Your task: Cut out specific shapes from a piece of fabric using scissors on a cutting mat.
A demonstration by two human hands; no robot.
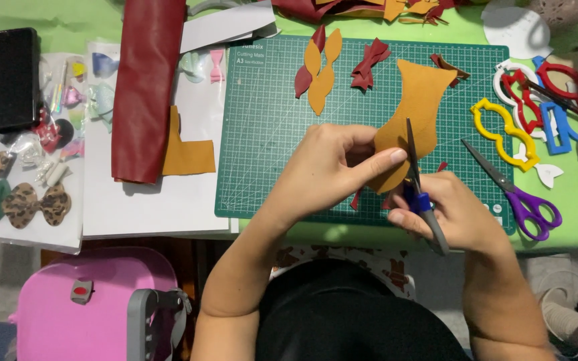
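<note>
I see my left hand (332,170) pinching the mustard-yellow piece (413,113) between thumb and fingers, low down on the shape. The piece sits over the near right part of the green cutting mat (262,120), lifted a little off it, I think. My right hand (446,214) is closed around the blue-handled scissors (417,184), and the blades point up into the lower edge of the yellow piece.

To cut well, I think I should keep the left fingers close to the cut line but not under the blades. I would turn the piece, not the scissors, so the curve comes out smooth. Small snips look safer here than one big snap, because the shape bends a lot.

The purple scissors (516,194) lie by the mat's right edge, apart from my hands. More cut shapes (319,63) rest near the far edge.
</note>
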